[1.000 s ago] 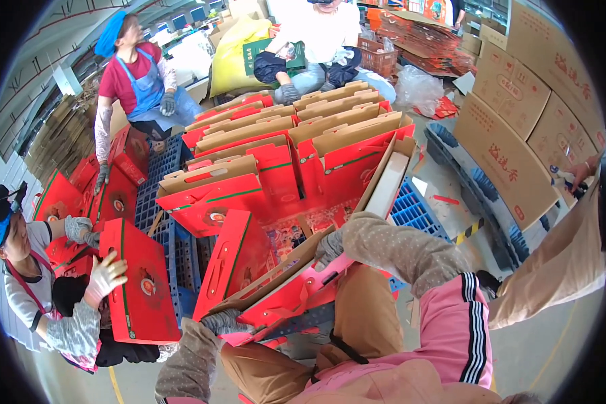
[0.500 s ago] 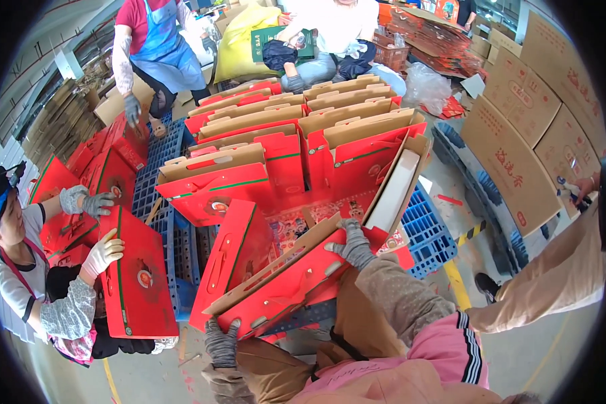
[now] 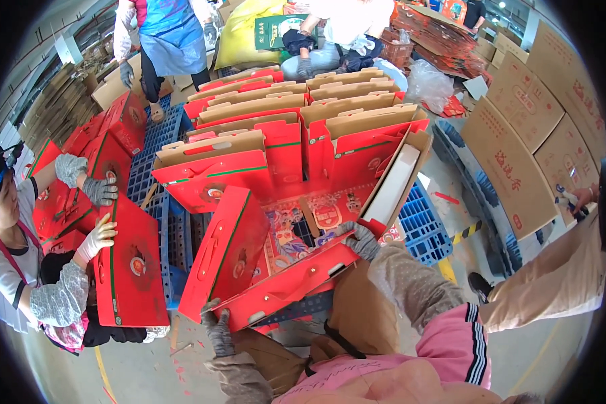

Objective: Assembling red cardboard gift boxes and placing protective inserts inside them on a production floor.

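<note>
My gloved left hand [image 3: 219, 330] grips the near left end of a red carton gift box [image 3: 286, 286], and my gloved right hand [image 3: 361, 241] holds its far right end. The box lies slanted in front of me, its top edges together. Against its left side a second red box [image 3: 217, 252] with a green stripe leans, its top closed. Right of my right hand stands an open red box with a white insert [image 3: 394, 185]. Behind lie rows of open-topped red boxes [image 3: 215, 178] with brown insides. A printed red sheet [image 3: 279, 232] lies between them.
Blue plastic pallets [image 3: 158, 195] sit under and beside the boxes. At left a co-worker's gloved hands [image 3: 97, 239] hold a red box [image 3: 131, 269]. Big brown cartons [image 3: 512, 165] stand at right, near another person's leg [image 3: 552, 276]. Two more people are at the back.
The held box's open top has come together, hiding its brown inside. My right hand has moved slightly right. The co-worker in the blue apron has straightened up.
</note>
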`<state>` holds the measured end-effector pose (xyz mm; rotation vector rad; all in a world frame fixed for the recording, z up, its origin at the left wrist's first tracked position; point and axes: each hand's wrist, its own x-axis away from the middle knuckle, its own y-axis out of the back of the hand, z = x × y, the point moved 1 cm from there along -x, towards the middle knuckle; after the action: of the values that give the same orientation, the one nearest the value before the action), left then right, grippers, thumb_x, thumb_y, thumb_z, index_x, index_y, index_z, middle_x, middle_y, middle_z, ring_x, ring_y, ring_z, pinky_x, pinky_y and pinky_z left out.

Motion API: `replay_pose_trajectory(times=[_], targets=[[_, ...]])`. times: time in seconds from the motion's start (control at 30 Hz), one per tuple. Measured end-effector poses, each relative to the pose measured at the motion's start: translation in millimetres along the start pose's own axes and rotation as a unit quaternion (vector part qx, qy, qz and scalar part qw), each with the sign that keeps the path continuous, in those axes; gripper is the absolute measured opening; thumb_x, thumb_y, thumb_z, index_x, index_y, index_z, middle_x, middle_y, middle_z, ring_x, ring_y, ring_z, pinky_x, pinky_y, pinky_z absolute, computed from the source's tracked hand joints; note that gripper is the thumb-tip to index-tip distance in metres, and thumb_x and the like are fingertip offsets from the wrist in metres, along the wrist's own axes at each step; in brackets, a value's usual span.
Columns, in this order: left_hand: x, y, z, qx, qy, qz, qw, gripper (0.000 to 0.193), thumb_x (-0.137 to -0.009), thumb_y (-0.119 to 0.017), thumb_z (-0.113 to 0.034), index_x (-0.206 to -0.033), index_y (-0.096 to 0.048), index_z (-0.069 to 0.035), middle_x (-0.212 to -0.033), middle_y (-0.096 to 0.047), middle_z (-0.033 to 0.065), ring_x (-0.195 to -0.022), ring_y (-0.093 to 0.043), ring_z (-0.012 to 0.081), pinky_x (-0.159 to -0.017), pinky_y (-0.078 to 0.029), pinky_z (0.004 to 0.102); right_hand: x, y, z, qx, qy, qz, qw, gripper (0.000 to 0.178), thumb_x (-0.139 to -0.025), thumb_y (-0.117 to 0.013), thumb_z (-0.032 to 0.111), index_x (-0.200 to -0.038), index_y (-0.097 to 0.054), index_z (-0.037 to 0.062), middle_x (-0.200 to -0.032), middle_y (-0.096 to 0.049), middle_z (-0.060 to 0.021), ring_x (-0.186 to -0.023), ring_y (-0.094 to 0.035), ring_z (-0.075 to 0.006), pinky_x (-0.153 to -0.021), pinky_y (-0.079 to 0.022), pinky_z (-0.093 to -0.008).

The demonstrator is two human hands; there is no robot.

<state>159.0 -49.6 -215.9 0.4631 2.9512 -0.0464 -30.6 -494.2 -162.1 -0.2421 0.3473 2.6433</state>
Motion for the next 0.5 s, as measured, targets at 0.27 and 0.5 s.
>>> replay_pose_trajectory(times=[0.27, 0.5], targets=[[4, -4, -62, 0.332, 0.190, 0.112, 0.917, 0.015, -0.080, -0.054, -0.010, -0.086, -0.065, -0.001, -0.096, -0.064, 0.0115, -0.088, -0.061, 0.0222, -0.084, -0.047, 0.0345, -15, 40, 68, 0.253, 0.123, 0.392, 0.876, 0.069, -0.070, -0.055, -0.011, -0.132, -0.050, 0.0205, -0.139, -0.038, -0.0129, -0.129, -0.037, -0.0317, -0.106, -0.033, -0.0403], [-1, -20, -124, -0.479, -0.222, 0.382, 0.759, 0.062, -0.072, -0.068, -0.040, -0.130, -0.051, -0.025, -0.140, -0.034, 0.0224, -0.131, -0.029, 0.0398, -0.109, -0.021, 0.0508, -22, 24, 118, 0.570, 0.063, 0.485, 0.660, 0.101, -0.058, -0.068, 0.068, -0.143, -0.023, 0.0378, -0.148, -0.012, -0.0250, -0.134, -0.015, -0.0483, -0.104, -0.006, -0.0651]])
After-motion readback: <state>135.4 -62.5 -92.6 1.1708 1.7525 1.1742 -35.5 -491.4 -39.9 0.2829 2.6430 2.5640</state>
